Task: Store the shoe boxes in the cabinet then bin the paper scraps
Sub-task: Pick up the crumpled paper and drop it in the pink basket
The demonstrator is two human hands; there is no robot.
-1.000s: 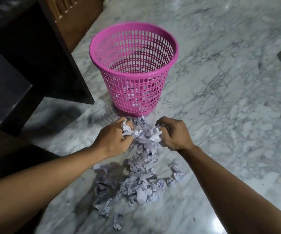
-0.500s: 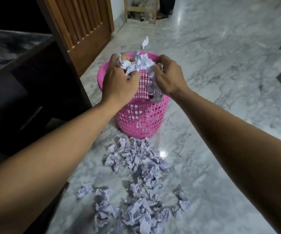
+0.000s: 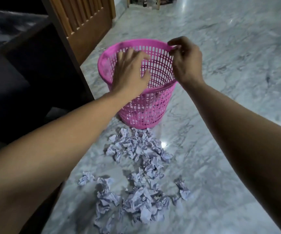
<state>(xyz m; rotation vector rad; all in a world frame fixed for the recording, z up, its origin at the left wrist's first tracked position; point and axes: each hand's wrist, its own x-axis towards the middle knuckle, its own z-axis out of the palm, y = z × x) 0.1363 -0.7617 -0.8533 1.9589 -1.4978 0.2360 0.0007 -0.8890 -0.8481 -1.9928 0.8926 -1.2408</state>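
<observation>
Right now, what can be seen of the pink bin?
The pink bin is a round, tapered basket of what looks like plastic, with a solid rolled rim above lattice walls. It stands upright on the grey marbled floor, beside a dark piece of furniture. Crumpled paper scraps lie on the floor at its near base. The left hand hovers open over its mouth; the right hand is at the far rim, loosely curled, contact unclear.

A home: marble floor (image 3: pixel 220 48), slatted wooden door (image 3: pixel 85 19).

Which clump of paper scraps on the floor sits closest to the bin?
The upper clump, right at the pink bin's base; the other clump lies farther back.
</observation>
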